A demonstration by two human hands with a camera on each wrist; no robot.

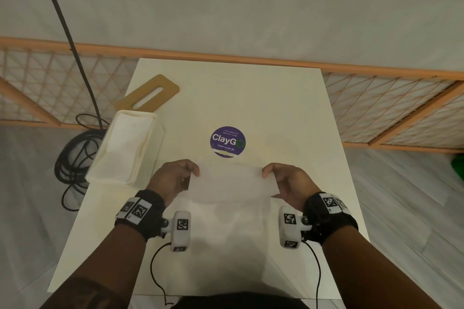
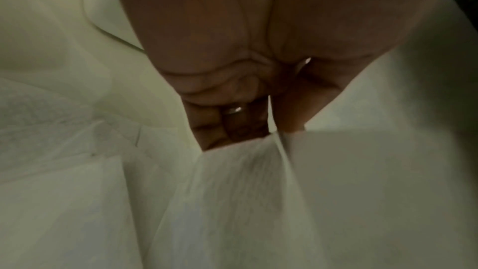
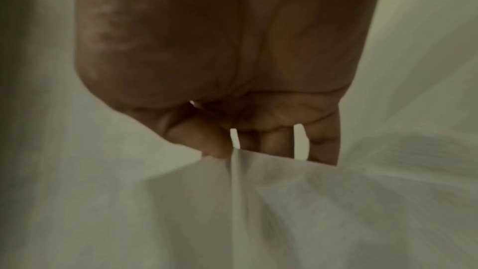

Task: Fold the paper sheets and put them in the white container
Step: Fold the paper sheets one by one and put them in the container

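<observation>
The left hand (image 1: pixel 173 178) pinches one end of a paper sheet (image 1: pixel 229 184) between thumb and curled fingers, and the right hand (image 1: pixel 286 183) pinches the other end the same way. The sheet hangs stretched between them, long axis running side to side, above more paper (image 1: pixel 238 218) lying near the front edge of the bench (image 1: pixel 288 113). The white container (image 1: pixel 125 148) sits by the bench's left edge, just beside the left hand, so that hand is nearer
</observation>
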